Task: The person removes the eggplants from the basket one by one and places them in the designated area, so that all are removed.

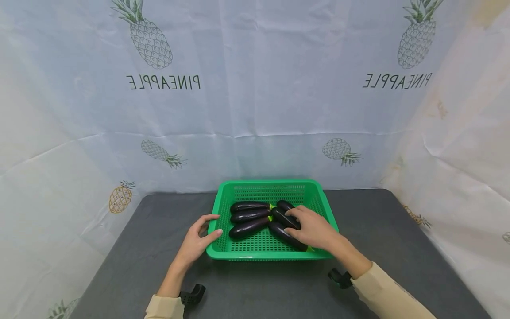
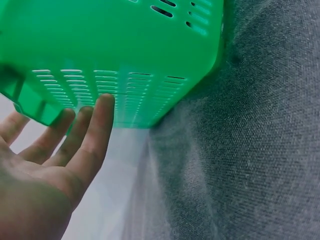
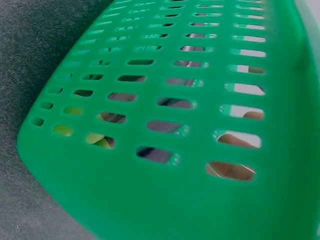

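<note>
In the head view, a green plastic basket (image 1: 263,255) with slotted walls holds several dark purple eggplants. Three lie at the left, among them a front-left eggplant (image 1: 249,228). My right hand (image 1: 316,229) reaches over the front-right rim and holds a middle eggplant (image 1: 282,217) between thumb and fingers. A front-right eggplant (image 1: 283,235) lies below that hand, and a back-right eggplant (image 1: 284,204) lies behind. My left hand (image 1: 194,241) rests at the left rim, thumb and index finger over it. In the left wrist view its other fingers (image 2: 95,135) extend beside the outer wall.
The basket stands on a dark grey cloth-covered table (image 1: 255,288). Behind and at both sides hangs a white curtain (image 1: 255,97) with pineapple prints. Black wrist mounts (image 1: 340,279) sit under both forearms. The right wrist view shows mostly the slotted basket wall.
</note>
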`<state>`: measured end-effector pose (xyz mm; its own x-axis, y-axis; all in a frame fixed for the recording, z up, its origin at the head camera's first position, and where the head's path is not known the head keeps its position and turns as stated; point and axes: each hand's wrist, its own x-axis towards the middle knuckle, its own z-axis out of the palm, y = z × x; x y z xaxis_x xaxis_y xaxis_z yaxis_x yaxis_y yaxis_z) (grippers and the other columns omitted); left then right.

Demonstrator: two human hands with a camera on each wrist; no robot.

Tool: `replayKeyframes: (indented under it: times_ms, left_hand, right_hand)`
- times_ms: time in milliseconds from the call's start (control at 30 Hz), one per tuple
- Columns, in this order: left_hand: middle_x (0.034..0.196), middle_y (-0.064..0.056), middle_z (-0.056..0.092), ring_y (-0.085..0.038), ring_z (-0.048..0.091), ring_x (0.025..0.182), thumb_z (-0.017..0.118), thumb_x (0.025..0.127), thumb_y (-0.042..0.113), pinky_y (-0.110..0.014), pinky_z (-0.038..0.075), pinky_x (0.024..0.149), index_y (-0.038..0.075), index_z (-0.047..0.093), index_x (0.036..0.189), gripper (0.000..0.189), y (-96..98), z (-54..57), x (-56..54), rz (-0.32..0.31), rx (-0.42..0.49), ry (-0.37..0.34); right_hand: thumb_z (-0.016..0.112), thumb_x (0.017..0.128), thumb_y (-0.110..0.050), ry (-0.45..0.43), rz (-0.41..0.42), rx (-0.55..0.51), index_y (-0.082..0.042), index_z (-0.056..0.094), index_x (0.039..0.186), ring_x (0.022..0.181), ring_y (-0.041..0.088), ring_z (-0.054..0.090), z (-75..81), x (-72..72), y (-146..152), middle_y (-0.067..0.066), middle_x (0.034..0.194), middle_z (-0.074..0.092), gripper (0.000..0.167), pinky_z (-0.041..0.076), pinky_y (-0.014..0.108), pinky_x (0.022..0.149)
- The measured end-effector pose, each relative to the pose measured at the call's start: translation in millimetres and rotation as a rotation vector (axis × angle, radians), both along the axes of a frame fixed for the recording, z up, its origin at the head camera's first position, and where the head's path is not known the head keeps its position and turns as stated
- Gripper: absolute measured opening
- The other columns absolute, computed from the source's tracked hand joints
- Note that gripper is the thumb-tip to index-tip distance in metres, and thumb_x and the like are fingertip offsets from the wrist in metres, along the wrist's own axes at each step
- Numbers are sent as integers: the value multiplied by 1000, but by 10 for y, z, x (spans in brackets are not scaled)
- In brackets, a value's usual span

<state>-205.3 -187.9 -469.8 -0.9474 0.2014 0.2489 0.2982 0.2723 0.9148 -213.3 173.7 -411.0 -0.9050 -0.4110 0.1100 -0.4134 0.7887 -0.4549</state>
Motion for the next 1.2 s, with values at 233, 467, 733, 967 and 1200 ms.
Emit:
replayKeyframes:
  times_ms: [233,467,733,967,1200]
  left_hand:
    - [146,-17,50,-38,55,129,69,99,19,-46,52,92,10,55,141,45,6,-16,-8,7,2,-3]
    - [150,-16,47,-38,53,131,69,100,20,-50,50,93,11,55,142,45,20,-32,-19,4,2,-1]
    - [148,-15,49,-37,55,129,69,100,21,-50,50,92,13,56,141,44,23,-53,-37,13,1,3]
    - [145,-16,51,-37,56,127,69,99,21,-47,51,90,12,56,141,45,25,-66,-34,18,9,-5]
    - [144,-16,52,-37,57,126,69,99,21,-47,51,89,12,56,141,45,16,-85,-30,27,16,-7]
  right_hand:
    - [76,93,-31,6,-5,65,-9,66,130,104,26,64,-63,-51,-86,9,125,64,44,54,47,83]
    - [78,91,-31,-25,-15,104,-8,67,129,105,28,65,-120,-100,-149,9,126,64,45,55,47,81]
    - [81,89,-31,-42,-2,119,-9,68,127,98,25,66,-204,-151,-206,10,121,65,46,55,47,78]
    - [81,89,-30,-103,18,100,-7,67,127,95,24,64,-238,-192,-224,10,114,67,47,53,45,75]
    - [82,88,-27,-177,39,50,-7,67,127,90,21,64,-297,-240,-231,6,105,68,46,53,44,75]
